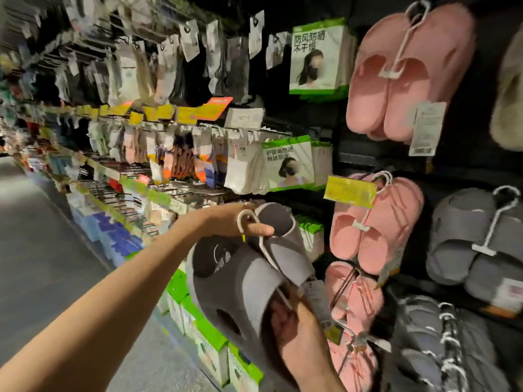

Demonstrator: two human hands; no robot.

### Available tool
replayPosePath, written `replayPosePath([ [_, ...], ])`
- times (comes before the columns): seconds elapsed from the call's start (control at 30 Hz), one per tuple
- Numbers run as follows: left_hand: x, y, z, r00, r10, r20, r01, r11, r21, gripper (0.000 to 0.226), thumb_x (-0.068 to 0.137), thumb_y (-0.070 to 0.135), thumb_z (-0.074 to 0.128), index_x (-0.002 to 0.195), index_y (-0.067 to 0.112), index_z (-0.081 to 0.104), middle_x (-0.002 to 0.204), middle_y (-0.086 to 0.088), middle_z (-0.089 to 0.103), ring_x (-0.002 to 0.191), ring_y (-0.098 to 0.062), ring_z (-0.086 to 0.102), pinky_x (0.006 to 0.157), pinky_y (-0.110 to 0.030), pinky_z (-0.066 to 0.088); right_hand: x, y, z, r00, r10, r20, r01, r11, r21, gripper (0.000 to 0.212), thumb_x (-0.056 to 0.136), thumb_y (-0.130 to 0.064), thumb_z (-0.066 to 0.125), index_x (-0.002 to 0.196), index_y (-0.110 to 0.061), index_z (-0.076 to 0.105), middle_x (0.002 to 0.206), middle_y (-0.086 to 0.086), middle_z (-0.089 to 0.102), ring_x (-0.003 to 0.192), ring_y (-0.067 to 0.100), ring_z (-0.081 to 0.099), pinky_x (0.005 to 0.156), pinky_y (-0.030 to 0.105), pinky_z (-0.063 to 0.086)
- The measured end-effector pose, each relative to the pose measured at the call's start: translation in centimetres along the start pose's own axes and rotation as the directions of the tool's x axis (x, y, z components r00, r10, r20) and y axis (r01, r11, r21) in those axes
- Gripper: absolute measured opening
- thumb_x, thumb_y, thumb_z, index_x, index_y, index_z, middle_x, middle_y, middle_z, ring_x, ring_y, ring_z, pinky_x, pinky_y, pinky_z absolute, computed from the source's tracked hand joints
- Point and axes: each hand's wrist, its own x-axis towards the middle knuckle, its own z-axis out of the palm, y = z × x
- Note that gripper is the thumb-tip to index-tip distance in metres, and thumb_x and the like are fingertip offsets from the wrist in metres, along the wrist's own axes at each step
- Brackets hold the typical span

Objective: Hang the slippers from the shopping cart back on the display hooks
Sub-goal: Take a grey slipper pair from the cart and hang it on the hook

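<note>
A pair of grey slippers (240, 281) on a white plastic hanger is held up in front of the display wall, tilted to the right. My left hand (235, 222) grips the top of the pair, with a finger through the white hanger hook (245, 217). My right hand (294, 321) holds the lower end of the pair from below. To the right, pink slippers (376, 230) and more grey slippers (475, 239) hang on the wall's hooks. The shopping cart is out of view.
A higher pair of pink slippers (407, 69) hangs at upper right. Mask packs (314, 58) and racks of socks (158, 75) fill the shelves to the left. A yellow price tag (350, 190) sticks out beside the pink pair. The grey aisle floor (36, 250) runs along the left.
</note>
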Motion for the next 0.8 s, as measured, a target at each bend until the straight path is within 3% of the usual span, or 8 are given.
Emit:
replayPosePath([
  [0.07, 2.7, 0.4, 0.5, 0.994, 0.090, 0.065, -0.092, 0.995, 0.027, 0.055, 0.078, 0.064, 0.058, 0.076, 0.009, 0.059, 0.067, 0.000, 0.056, 0.058, -0.004, 0.048, 0.062, -0.018, 0.043, 0.3, -0.2, -1.0, 0.974, -0.198, -0.107, 0.192, 0.979, -0.065, 0.050, 0.006, -0.032, 0.095, 0.052, -0.028, 0.074, 0.061, -0.005, 0.072, 0.051, 0.007, 0.068, 0.041, 0.016, 0.049],
  [0.13, 4.7, 1.7, 1.4, 0.982, 0.161, 0.096, -0.165, 0.986, 0.035, 0.050, 0.081, 0.062, 0.056, 0.076, 0.012, 0.058, 0.072, -0.002, 0.057, 0.065, -0.012, 0.049, 0.062, -0.020, 0.041, 0.1, -1.2, -2.1, 0.954, -0.231, -0.193, 0.220, 0.973, -0.077, 0.041, 0.039, -0.033, 0.094, 0.072, -0.019, 0.075, 0.068, -0.005, 0.073, 0.055, 0.002, 0.068, 0.045, 0.014, 0.049],
  [0.17, 5.4, 2.5, 2.1, 0.975, 0.197, 0.102, -0.203, 0.978, 0.046, 0.041, 0.085, 0.054, 0.057, 0.078, 0.014, 0.058, 0.074, -0.001, 0.057, 0.068, -0.013, 0.049, 0.060, -0.019, 0.039, -0.5, -1.8, -1.5, 0.928, -0.280, -0.246, 0.273, 0.960, -0.060, 0.015, 0.077, -0.027, 0.075, 0.087, -0.020, 0.066, 0.077, -0.013, 0.071, 0.060, -0.006, 0.066, 0.055, 0.011, 0.050],
  [0.23, 6.9, 3.6, 3.8, 0.954, 0.268, 0.136, -0.273, 0.962, 0.024, 0.034, 0.087, 0.045, 0.058, 0.091, 0.012, 0.065, 0.086, 0.000, 0.064, 0.081, -0.015, 0.058, 0.069, -0.025, 0.044, -1.3, -3.3, -2.5, 0.843, -0.359, -0.400, 0.397, 0.918, 0.013, 0.021, 0.101, -0.018, 0.034, 0.100, -0.024, 0.054, 0.085, -0.012, 0.066, 0.066, 0.000, 0.067, 0.063, 0.019, 0.048],
  [0.33, 8.9, 5.2, 6.1, 0.920, 0.336, 0.203, -0.335, 0.941, -0.040, 0.060, 0.075, 0.066, 0.055, 0.105, 0.016, 0.068, 0.102, -0.003, 0.070, 0.100, -0.019, 0.063, 0.090, -0.035, 0.048, -3.6, -4.6, -3.3, 0.716, -0.489, -0.498, 0.545, 0.838, -0.038, 0.006, 0.090, -0.019, 0.057, 0.085, -0.018, 0.061, 0.060, 0.000, 0.070, 0.047, 0.012, 0.065, 0.043, 0.017, 0.048],
  [0.43, 10.9, 8.2, 8.4, 0.904, 0.394, 0.167, -0.382, 0.919, -0.101, 0.068, 0.071, 0.070, 0.059, 0.114, 0.017, 0.064, 0.113, -0.005, 0.067, 0.108, -0.022, 0.061, 0.094, -0.035, 0.047, -5.8, -6.5, -3.8, 0.593, -0.566, -0.572, 0.651, 0.756, -0.073, 0.039, 0.039, -0.020, 0.092, 0.069, -0.015, 0.068, 0.055, 0.004, 0.068, 0.040, 0.013, 0.063, 0.036, 0.015, 0.046],
  [0.53, 12.1, 12.4, 11.3, 0.884, 0.449, 0.132, -0.427, 0.889, -0.165, 0.050, 0.085, 0.045, 0.062, 0.120, 0.009, 0.057, 0.117, -0.014, 0.064, 0.104, -0.028, 0.059, 0.086, -0.031, 0.045, -7.9, -8.8, -5.1, 0.475, -0.592, -0.651, 0.704, 0.699, -0.122, 0.009, 0.089, -0.014, 0.056, 0.080, -0.016, 0.052, 0.065, 0.006, 0.065, 0.046, 0.014, 0.062, 0.034, 0.012, 0.043],
  [0.8, 14.4, 21.7, 16.6, 0.877, 0.472, 0.089, -0.412, 0.834, -0.368, 0.040, 0.096, 0.013, 0.043, 0.135, 0.007, 0.037, 0.131, -0.015, 0.052, 0.121, -0.032, 0.050, 0.100, -0.035, 0.039, -11.2, -14.5, -8.6, 0.307, -0.717, -0.626, 0.831, 0.522, -0.191, 0.009, 0.082, -0.015, 0.059, 0.087, -0.012, 0.052, 0.056, 0.003, 0.069, 0.046, 0.009, 0.065, 0.040, 0.015, 0.049],
])
